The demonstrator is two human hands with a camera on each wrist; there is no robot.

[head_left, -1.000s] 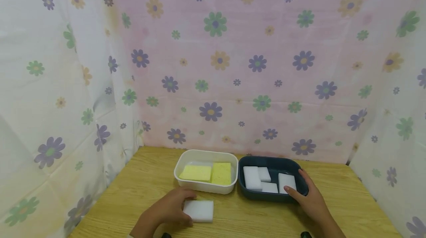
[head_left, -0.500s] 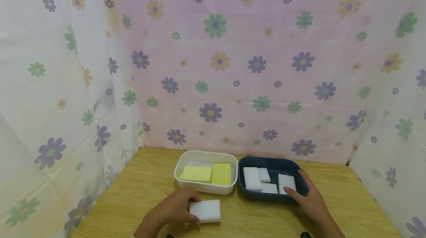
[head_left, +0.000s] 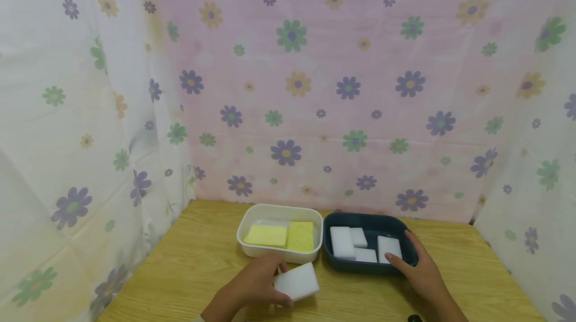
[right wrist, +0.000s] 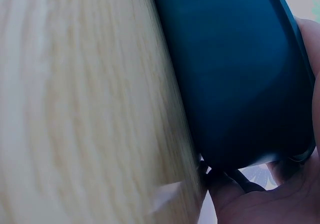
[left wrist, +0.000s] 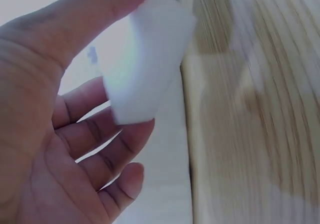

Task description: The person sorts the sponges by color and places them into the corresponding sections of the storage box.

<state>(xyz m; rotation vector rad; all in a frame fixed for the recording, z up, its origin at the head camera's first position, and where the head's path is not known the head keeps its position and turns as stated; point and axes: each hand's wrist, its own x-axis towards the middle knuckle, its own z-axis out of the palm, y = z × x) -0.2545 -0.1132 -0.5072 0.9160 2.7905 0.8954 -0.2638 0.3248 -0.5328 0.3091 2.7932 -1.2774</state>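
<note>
My left hand (head_left: 258, 282) pinches a white sponge (head_left: 298, 282) between thumb and fingers, in front of the white bin (head_left: 279, 253). The sponge is tilted and seems raised off the table; in the left wrist view the white sponge (left wrist: 145, 59) sits between the thumb and the fingertips. My right hand (head_left: 423, 269) grips the right end of a dark teal bin (head_left: 360, 265), its thumb over the front rim. Several white sponges (head_left: 343, 243) lie inside that bin. In the right wrist view the bin's outer wall (right wrist: 235, 74) hides its contents.
Two yellow sponges (head_left: 267, 236) lie in the white bin, which stands just left of the teal one. Both bins rest on a wood-grain table (head_left: 189, 242). Flower-printed cloth (head_left: 310, 127) rises behind the table and at both sides.
My left hand has moved right with the white sponge, which has gone from lying flat to tilted. The right hand keeps its hold on the teal bin.
</note>
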